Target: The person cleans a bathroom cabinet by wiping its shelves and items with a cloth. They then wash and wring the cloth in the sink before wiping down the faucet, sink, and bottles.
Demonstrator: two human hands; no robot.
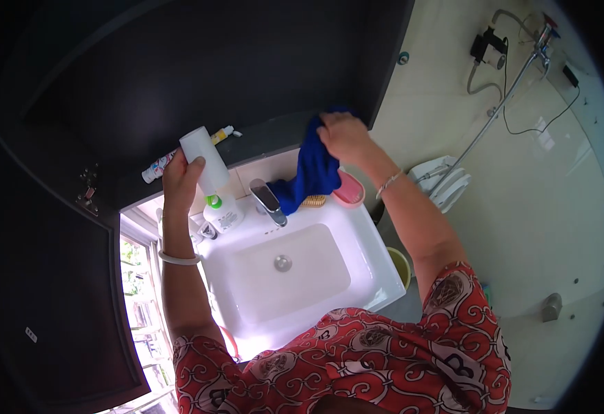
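My left hand (183, 176) is wrapped round a white cylinder (205, 159), held tilted above a white pump bottle (223, 212) with a green top. With my right hand (343, 138) I grip a dark blue cloth (314, 169) at the shelf's edge. The cloth hangs down past the sink's rear rim, beside the chrome faucet (267, 200). A toothpaste-like tube (158, 167) lies on the dark shelf (267, 138) behind my left hand, and a yellow and white tube (222, 134) lies beside the cylinder.
Below my arms is the white sink (295, 276). A pink dish (348, 190) and a wooden brush (314, 201) sit at its back right corner. An open dark cabinet door (47, 276) stands at left. A shower rail (485, 127) runs along the right wall.
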